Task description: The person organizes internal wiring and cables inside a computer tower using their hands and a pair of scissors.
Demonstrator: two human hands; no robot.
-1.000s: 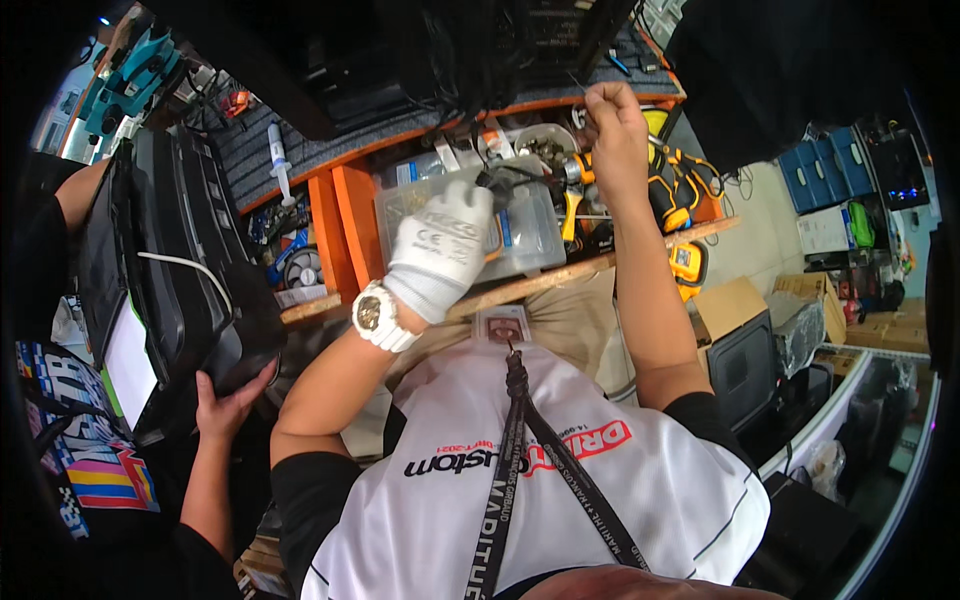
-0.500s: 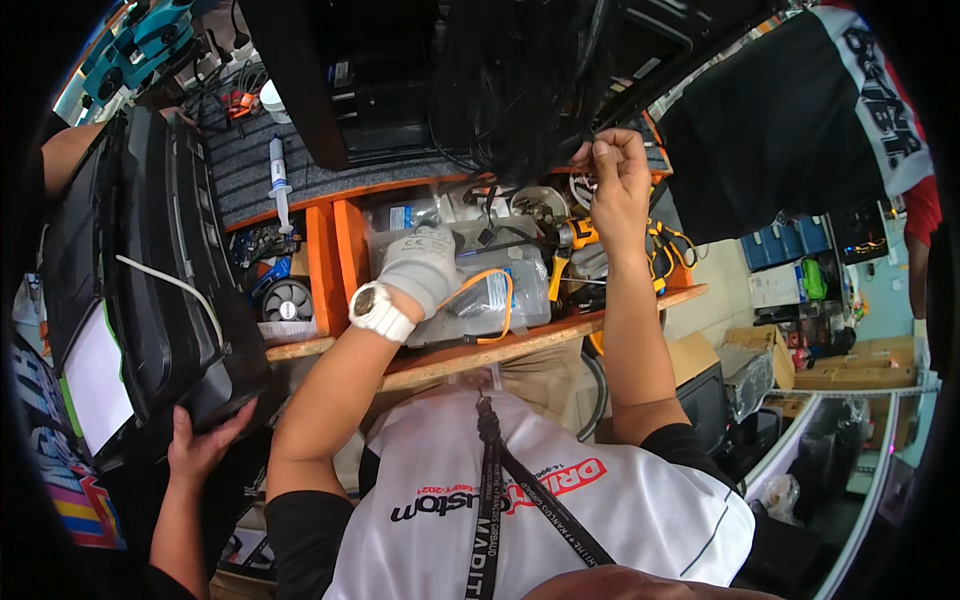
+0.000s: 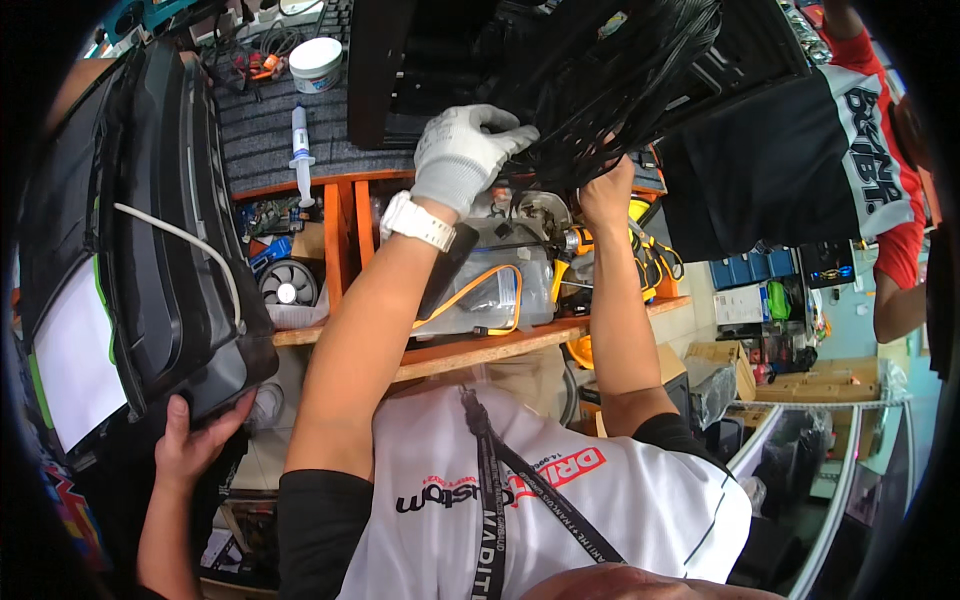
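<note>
A dark bundle of cables (image 3: 640, 70) hangs from the open black computer case (image 3: 410, 70). My gloved left hand (image 3: 465, 155) is at the bundle's left side, fingers bent closed, with what they grip hidden. My bare right hand (image 3: 607, 190) reaches into the bundle from below, fingers curled and partly behind the cables, their contents unclear. Beneath both hands, an orange wooden drawer (image 3: 340, 240) holds a translucent plastic organizer (image 3: 485, 290), an orange cable, yellow-and-black tools (image 3: 655, 260) and a fan (image 3: 285, 290).
A syringe (image 3: 303, 150) and white tub (image 3: 313, 65) lie on the ribbed bench. At left, another person's hand (image 3: 195, 440) supports a large black printer-like machine (image 3: 160, 300). A person in red and black (image 3: 880, 270) is at right. Cardboard boxes (image 3: 820, 380) are stacked behind.
My left hand has risen from the organizer to the cable bundle. My right hand has moved slightly lower, behind cables. A person in red has come into view at right.
</note>
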